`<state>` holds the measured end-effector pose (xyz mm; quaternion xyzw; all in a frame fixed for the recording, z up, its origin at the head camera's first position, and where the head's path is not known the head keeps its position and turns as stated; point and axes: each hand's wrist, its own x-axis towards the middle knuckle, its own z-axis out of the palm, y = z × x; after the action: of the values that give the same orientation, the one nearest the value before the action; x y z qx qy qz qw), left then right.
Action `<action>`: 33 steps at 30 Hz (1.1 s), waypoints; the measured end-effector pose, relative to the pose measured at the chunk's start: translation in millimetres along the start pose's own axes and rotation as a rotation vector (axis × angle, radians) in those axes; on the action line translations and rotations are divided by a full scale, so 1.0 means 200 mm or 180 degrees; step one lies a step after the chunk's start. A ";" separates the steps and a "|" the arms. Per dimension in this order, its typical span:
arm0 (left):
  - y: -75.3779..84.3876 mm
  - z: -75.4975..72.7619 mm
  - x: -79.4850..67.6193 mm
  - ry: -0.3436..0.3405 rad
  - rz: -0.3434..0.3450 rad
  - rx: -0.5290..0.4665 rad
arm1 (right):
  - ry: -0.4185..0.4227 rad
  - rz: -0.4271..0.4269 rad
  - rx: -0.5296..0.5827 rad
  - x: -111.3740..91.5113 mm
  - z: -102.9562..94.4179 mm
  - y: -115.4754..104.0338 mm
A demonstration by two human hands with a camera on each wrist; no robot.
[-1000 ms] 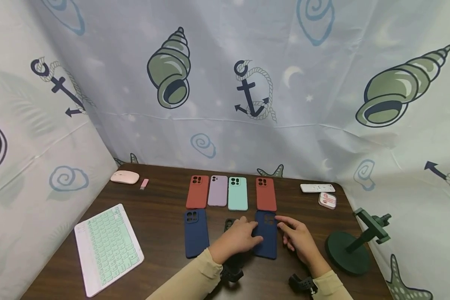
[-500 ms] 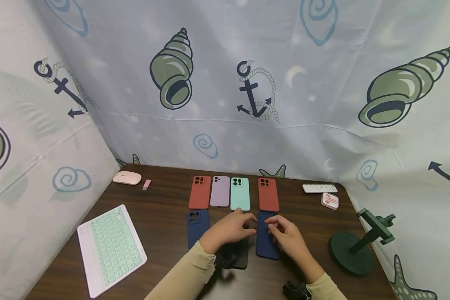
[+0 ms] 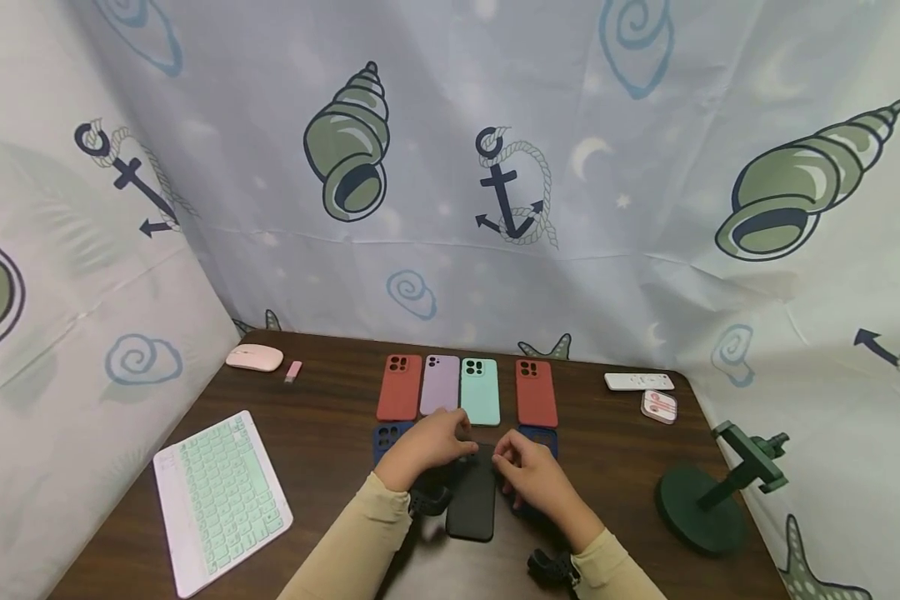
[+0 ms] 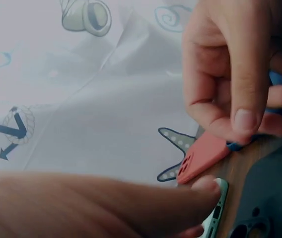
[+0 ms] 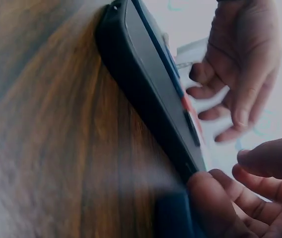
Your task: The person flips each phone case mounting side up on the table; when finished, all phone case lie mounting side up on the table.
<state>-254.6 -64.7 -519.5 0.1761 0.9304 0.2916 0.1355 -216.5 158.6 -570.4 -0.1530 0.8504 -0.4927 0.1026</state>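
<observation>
A black phone case (image 3: 472,496) lies flat on the table between the hands, its top end partly covered by fingers in the head view. My left hand (image 3: 431,442) hovers near its upper left corner, fingers loosely bent and holding nothing. At the upper right edge is my right hand (image 3: 536,477); one fingertip (image 5: 208,193) meets or nearly meets the case's edge in the right wrist view, with the other fingers apart. The right hand and arm cover much of a blue phone case (image 3: 540,437). Another blue case (image 3: 387,435) is partly hidden behind the left hand.
Behind stand a row of cases lying flat: red (image 3: 400,388), purple (image 3: 440,385), mint (image 3: 480,392) and red (image 3: 536,393). A keyboard (image 3: 222,500) and mouse (image 3: 254,357) lie left. A green stand (image 3: 708,500), white remote (image 3: 639,382) and small box (image 3: 659,406) are right.
Both hands have moved left, from the right blue case to the black case. The black case's lower part, earlier hidden under the left arm, shows now.
</observation>
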 end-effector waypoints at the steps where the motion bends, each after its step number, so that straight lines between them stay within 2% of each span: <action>1: -0.01 0.00 0.00 -0.0009 -0.0063 -0.0085 | 0.0030 -0.0004 -0.0069 0.00 0.00 0.01; 5: -0.04 0.00 -0.01 -0.0137 -0.0400 -0.0402 | 0.0140 -0.0127 -0.0432 0.00 0.01 0.05; 8: -0.04 0.01 -0.01 -0.0243 -0.0518 -0.0442 | 0.0173 -0.0265 -0.0623 0.01 0.01 0.09; 13: -0.03 0.03 0.00 -0.0260 -0.0517 -0.0406 | 0.0137 -0.0302 -0.0251 0.01 -0.01 0.13; 17: -0.03 0.04 0.01 -0.0267 -0.0598 -0.0388 | -0.0034 -0.0196 0.0120 0.01 -0.02 0.13; 21: -0.03 0.04 0.00 -0.0292 -0.0600 -0.0406 | -0.0140 -0.0094 0.0331 0.01 -0.03 0.13; 29: -0.01 0.02 0.01 -0.0294 -0.0482 -0.0234 | -0.0187 -0.0007 0.0572 0.02 -0.04 0.14; 33: -0.01 0.02 0.01 -0.0332 -0.0494 -0.0264 | -0.0231 -0.0061 0.0818 0.01 -0.06 0.15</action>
<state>-255.7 -62.8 -524.8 0.1127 0.9200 0.3089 0.2131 -227.7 181.4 -591.6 -0.1645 0.7745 -0.5927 0.1473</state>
